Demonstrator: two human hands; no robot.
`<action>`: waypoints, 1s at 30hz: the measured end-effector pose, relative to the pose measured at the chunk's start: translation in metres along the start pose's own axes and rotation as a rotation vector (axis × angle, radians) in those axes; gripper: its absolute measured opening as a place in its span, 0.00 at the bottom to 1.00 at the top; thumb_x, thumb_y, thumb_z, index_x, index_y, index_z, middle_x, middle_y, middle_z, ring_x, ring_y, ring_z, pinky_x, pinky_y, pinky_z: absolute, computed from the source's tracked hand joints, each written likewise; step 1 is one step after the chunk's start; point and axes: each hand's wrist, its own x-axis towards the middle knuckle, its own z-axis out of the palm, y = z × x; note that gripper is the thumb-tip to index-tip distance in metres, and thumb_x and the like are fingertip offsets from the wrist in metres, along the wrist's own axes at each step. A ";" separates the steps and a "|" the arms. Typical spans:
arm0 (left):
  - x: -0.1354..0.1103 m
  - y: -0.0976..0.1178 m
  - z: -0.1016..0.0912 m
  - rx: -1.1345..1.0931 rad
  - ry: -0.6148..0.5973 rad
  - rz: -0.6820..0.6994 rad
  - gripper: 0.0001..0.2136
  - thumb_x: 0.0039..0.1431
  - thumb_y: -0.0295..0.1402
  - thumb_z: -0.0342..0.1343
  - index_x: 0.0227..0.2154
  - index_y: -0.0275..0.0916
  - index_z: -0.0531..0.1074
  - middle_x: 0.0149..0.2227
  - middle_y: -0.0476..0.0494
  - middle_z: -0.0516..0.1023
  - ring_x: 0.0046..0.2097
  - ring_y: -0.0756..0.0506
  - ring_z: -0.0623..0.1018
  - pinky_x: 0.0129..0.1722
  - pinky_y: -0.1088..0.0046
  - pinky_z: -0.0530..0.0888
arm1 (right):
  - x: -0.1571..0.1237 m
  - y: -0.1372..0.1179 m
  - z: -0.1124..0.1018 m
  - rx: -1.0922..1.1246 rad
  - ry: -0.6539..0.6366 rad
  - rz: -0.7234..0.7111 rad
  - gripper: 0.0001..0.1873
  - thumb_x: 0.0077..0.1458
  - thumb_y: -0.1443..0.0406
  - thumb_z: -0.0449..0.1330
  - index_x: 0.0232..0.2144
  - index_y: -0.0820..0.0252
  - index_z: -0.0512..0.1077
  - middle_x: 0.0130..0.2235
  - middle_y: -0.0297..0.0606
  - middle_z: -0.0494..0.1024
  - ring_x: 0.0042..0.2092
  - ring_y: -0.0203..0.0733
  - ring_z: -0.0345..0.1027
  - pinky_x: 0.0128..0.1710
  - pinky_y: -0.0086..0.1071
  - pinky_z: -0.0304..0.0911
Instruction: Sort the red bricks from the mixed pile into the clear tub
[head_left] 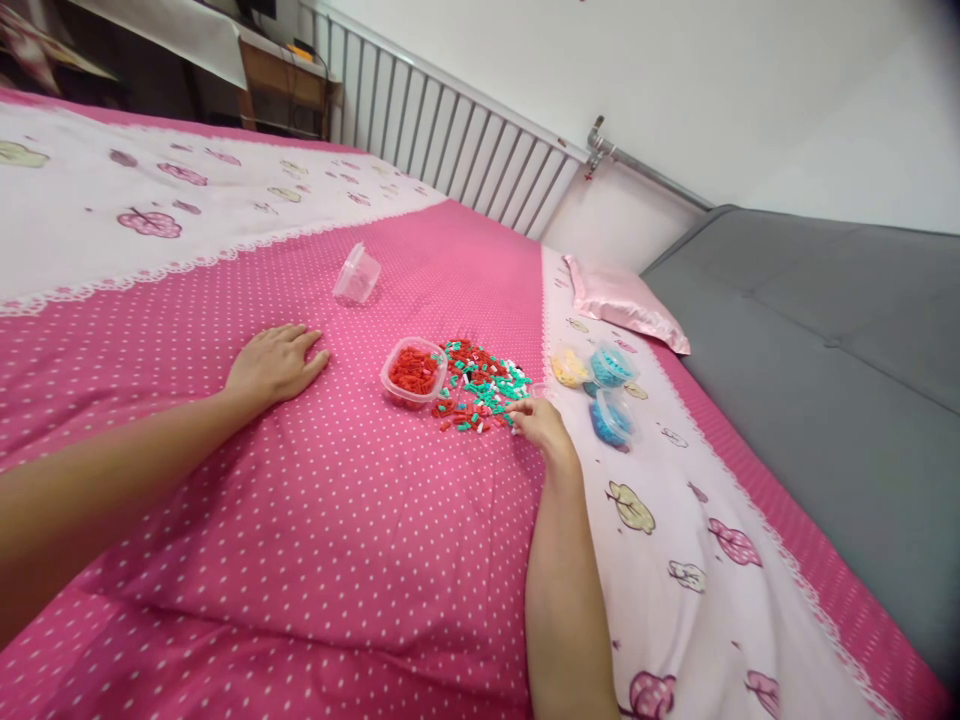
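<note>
My left hand (275, 364) lies flat on the pink dotted bedspread (300, 520), fingers stretched out and holding nothing. At the right edge of a loose pile of small red, green and white plastic pieces (484, 385), my right hand (541, 422) has its fingertips pinched together. Whatever is between those fingertips is too small to make out. Left of the pile stands a clear plastic tub (394, 390) filled with red pieces (414, 371). A clear container or lid beyond my right hand is partly hidden by it.
To the right sit clear tubs of yellow pieces (570, 367), light blue pieces (611, 366) and darker blue pieces (611, 422). Another clear tub (358, 274) rests tilted farther back. A pink pillow (626, 305) lies by the grey headboard (817, 350); a radiator (450, 120) lines the wall.
</note>
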 end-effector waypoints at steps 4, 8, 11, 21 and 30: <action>0.000 0.000 -0.001 0.009 0.000 -0.002 0.30 0.60 0.48 0.33 0.56 0.31 0.60 0.58 0.33 0.62 0.60 0.37 0.60 0.58 0.59 0.54 | -0.001 -0.001 0.002 0.016 -0.040 -0.022 0.12 0.41 0.72 0.55 0.29 0.61 0.76 0.27 0.33 0.77 0.30 0.35 0.69 0.33 0.28 0.65; 0.000 0.000 -0.002 0.012 -0.007 -0.001 0.29 0.60 0.47 0.35 0.56 0.31 0.60 0.58 0.33 0.62 0.59 0.37 0.61 0.58 0.59 0.54 | -0.003 -0.005 0.003 0.022 -0.091 -0.058 0.15 0.38 0.77 0.55 0.29 0.60 0.76 0.28 0.32 0.77 0.32 0.35 0.70 0.35 0.28 0.64; -0.001 0.001 -0.002 0.009 -0.006 -0.005 0.29 0.60 0.47 0.35 0.56 0.31 0.60 0.58 0.33 0.62 0.59 0.37 0.61 0.58 0.59 0.54 | -0.004 -0.006 0.002 -0.006 -0.129 -0.101 0.17 0.37 0.78 0.56 0.29 0.59 0.77 0.30 0.32 0.78 0.33 0.36 0.70 0.36 0.29 0.63; -0.001 0.001 -0.004 -0.001 -0.010 -0.002 0.29 0.60 0.47 0.35 0.56 0.30 0.60 0.58 0.33 0.62 0.59 0.37 0.61 0.58 0.59 0.54 | -0.004 -0.009 0.008 -0.125 -0.129 -0.122 0.15 0.36 0.76 0.60 0.31 0.60 0.76 0.28 0.33 0.76 0.30 0.36 0.68 0.32 0.27 0.61; 0.000 0.000 -0.002 -0.003 -0.014 -0.008 0.29 0.60 0.47 0.35 0.56 0.31 0.60 0.59 0.34 0.62 0.59 0.37 0.60 0.58 0.60 0.54 | -0.004 -0.008 0.004 0.090 -0.092 -0.059 0.10 0.35 0.74 0.59 0.25 0.61 0.69 0.24 0.29 0.71 0.28 0.35 0.66 0.31 0.27 0.61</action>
